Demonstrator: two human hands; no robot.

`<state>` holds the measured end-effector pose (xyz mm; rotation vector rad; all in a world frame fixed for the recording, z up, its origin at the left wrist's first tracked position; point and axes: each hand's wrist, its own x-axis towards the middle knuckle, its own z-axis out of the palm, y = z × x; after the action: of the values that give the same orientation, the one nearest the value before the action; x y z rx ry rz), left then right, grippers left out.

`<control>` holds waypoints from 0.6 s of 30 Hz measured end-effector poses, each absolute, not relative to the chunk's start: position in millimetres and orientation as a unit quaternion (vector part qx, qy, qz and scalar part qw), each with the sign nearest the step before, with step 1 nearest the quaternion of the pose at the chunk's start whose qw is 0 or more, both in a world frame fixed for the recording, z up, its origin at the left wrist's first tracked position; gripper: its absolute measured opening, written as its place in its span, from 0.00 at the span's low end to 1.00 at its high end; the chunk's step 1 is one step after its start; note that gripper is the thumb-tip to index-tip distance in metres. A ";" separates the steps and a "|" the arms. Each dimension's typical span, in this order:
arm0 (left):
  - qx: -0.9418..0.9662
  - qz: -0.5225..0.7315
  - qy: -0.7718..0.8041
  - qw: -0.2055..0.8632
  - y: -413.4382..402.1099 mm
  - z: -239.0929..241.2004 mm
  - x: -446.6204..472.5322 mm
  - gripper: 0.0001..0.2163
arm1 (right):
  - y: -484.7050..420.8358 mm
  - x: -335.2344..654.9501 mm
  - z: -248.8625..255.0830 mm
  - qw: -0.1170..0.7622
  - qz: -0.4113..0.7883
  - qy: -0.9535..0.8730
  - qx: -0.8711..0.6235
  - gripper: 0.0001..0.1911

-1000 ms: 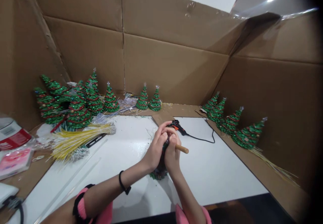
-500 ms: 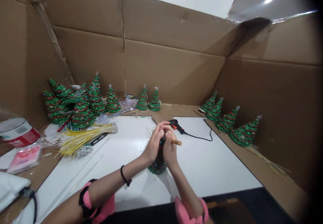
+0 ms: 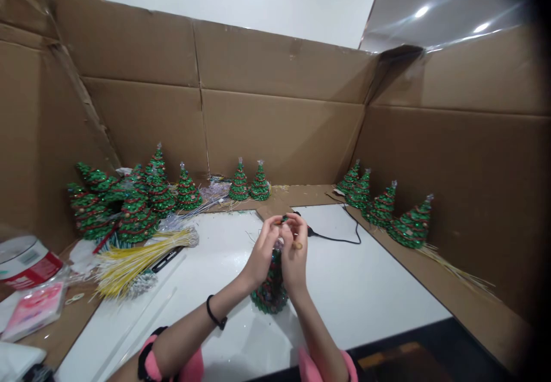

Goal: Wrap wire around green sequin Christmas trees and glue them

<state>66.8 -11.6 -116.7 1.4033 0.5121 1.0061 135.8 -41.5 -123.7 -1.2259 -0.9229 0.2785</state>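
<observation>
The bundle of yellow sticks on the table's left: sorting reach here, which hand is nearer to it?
Left. The left hand is on the side toward the bundle of yellow sticks; the right hand lies beyond it, farther right.

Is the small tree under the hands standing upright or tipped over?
Upright: the tree stands with its wide base on the white table, top hidden between the hands.

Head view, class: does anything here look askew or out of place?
Yes. In the cluster of small green trees at the far left, some lean or lie tipped, unlike the upright pair at the back wall. The trees along the right cardboard ledge also tilt. The yellow bundle of sticks fans out loosely.
</observation>
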 end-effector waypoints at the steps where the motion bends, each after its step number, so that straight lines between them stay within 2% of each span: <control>1: 0.618 0.439 0.219 0.614 -11.6 -118.1 68.5 0.16 | -39.8 136.7 -124.4 0.706 0.109 -0.419 -0.561 0.14; 8: 0.634 0.436 0.229 0.596 -10.7 -128.1 77.9 0.17 | -38.7 140.8 -126.8 0.676 0.071 -0.453 -0.577 0.12; 13: 0.615 0.434 0.262 0.604 -11.6 -133.2 79.2 0.16 | -36.2 140.2 -123.8 0.678 0.072 -0.484 -0.549 0.16; 18: 0.586 0.437 0.305 0.611 -15.5 -135.3 81.1 0.15 | -37.4 139.4 -120.8 0.666 0.086 -0.512 -0.536 0.10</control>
<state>81.1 -15.5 -135.3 1.3524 0.7031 1.0091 139.4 -37.4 -120.8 -1.2108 -1.1555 0.1938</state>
